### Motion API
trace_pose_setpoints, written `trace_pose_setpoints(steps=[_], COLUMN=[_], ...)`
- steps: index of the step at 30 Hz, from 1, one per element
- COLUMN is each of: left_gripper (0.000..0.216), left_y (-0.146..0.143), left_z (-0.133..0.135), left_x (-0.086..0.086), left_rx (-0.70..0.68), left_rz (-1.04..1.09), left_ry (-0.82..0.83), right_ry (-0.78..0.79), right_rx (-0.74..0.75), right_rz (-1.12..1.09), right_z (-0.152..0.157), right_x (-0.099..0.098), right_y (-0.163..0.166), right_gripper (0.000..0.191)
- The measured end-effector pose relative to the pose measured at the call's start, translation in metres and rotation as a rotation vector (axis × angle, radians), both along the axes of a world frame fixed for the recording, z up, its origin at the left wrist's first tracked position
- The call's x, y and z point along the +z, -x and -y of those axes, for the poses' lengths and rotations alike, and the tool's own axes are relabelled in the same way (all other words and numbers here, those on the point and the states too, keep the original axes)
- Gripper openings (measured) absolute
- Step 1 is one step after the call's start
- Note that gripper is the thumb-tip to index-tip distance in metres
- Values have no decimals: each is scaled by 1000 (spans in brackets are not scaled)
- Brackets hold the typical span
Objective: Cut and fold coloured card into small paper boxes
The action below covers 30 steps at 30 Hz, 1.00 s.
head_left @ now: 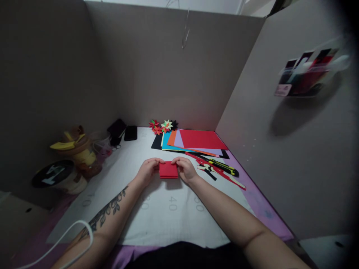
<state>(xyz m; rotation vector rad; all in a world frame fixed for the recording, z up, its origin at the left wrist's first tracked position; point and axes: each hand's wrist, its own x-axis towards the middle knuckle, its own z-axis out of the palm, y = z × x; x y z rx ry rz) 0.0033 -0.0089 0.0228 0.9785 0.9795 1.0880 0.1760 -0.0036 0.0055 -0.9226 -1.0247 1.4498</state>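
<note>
Left hand [148, 171], right hand [186, 170] — both pinched on one layered red paper square [168, 170].

Both arms extend forward and converge. Left forearm [125, 213]: bare, with a leaf-pattern tattoo [108, 211] along its outer side. Right forearm [224, 205]: bare. Left grip [149, 170]: fingers bent, thumb set in a pinch. Right grip [185, 170]: mirrored pinch, near the left, roughly level, thumb directed inward
</note>
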Motion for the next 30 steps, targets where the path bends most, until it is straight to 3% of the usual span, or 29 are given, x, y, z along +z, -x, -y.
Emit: trace_pose_setpoints(steps=[8,13,19,26,30], left_gripper=[28,26,37,36,26], left_y=[-2,-2,-2,-3,-1], left_z=[1,1,3,-1,-4], left_x=[-8,-10,-6,-13,-17], left_rx=[-3,2,31,82,85], left_rz=[-150,-116,-104,-315,-414], left_ry=[-170,-238,-177,-208,-276], right_ry=[-257,-286,-356,-746,-836], right_rx=[-58,-99,-104,-137,-161], right_rz=[254,279,348,611,661], right_z=[-1,-3,-2,5,6], right_x=[-13,-15,-15,-13,-15], right_y=[-1,0,2,2,1], right_gripper=[9,9,8,24,28])
